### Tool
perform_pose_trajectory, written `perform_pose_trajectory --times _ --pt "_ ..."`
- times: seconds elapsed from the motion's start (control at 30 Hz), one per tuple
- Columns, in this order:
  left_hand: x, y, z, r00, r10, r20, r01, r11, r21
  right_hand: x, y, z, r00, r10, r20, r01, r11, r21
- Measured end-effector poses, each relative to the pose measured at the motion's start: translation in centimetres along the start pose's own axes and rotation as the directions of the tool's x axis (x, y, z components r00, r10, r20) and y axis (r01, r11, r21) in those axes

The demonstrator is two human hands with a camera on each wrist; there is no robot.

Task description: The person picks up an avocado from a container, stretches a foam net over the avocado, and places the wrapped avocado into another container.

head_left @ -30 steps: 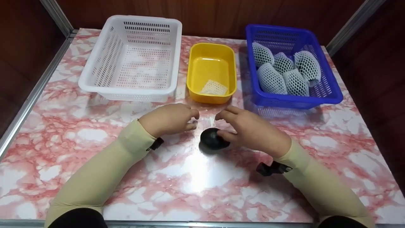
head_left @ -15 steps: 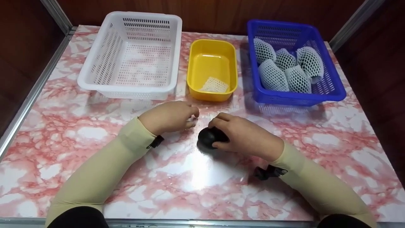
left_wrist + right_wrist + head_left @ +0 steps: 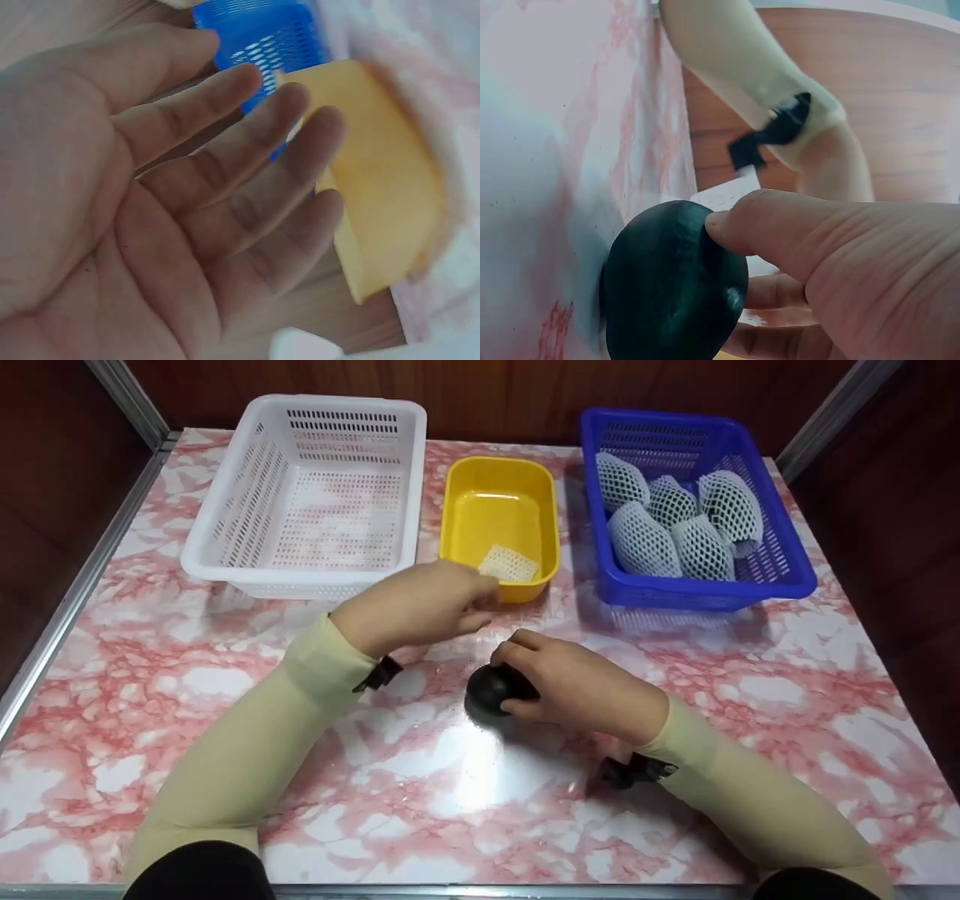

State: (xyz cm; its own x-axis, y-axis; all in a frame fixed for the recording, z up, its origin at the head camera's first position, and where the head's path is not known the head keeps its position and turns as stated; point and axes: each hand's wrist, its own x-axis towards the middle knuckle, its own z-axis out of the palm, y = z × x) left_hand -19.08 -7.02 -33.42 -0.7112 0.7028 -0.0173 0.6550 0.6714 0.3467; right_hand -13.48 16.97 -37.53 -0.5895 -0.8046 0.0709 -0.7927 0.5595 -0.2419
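A dark green, smooth avocado [image 3: 491, 690] lies on the marbled tabletop, and my right hand [image 3: 581, 682] grips it from the right. In the right wrist view, the thumb presses on the upper side of the avocado [image 3: 671, 281], with curled fingers behind it. My left hand [image 3: 424, 604] hovers by the front rim of the yellow container [image 3: 499, 476], holding nothing. Its fingers look loosely bent in the left wrist view, with the palm bare. Inside the yellow container lies a white foam net [image 3: 508, 564], apart from the fingers as far as I can tell.
A white perforated basket [image 3: 304, 577] stands at the back left. At the back right, a blue basket [image 3: 705, 594] holds several fruits in foam nets [image 3: 643, 540]. Wooden panels [image 3: 495, 397] close off the back and sides of the table.
My right hand has closed round the avocado, shifting it slightly left. My left hand has moved forward and right, from beside the avocado to the yellow container's front rim.
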Motion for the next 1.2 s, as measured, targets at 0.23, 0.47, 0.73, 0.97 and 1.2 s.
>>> perform_pose_trajectory --times 0.23,0.47,0.73,0.97,1.2 --pt "5.5 0.2 -4.1 0.996 -0.065 0.062 0.063 0.997 0.037 -0.3 0.1 0.1 0.999 -0.014 -0.03 0.014 1.0 -0.001" --pt "10.0 -0.1 -6.8 0.885 -0.317 0.34 0.275 0.947 0.168 -0.1 -0.1 0.1 1.0 0.013 -0.006 -0.013 1.0 -0.001" --pt "10.7 0.7 -6.1 0.681 -0.58 0.446 0.576 0.801 0.162 0.2 -0.5 0.2 0.999 0.032 0.011 -0.032 0.999 -0.005" --pt "11.5 0.6 -4.7 0.761 -0.476 0.441 0.367 0.876 0.313 0.3 -0.7 0.2 1.0 0.018 0.0 -0.018 0.999 -0.029" --pt "11.8 0.5 -4.1 0.752 -0.467 0.465 0.356 0.882 0.309 0.3 -0.5 0.2 1.0 0.025 0.002 -0.025 0.999 -0.028"
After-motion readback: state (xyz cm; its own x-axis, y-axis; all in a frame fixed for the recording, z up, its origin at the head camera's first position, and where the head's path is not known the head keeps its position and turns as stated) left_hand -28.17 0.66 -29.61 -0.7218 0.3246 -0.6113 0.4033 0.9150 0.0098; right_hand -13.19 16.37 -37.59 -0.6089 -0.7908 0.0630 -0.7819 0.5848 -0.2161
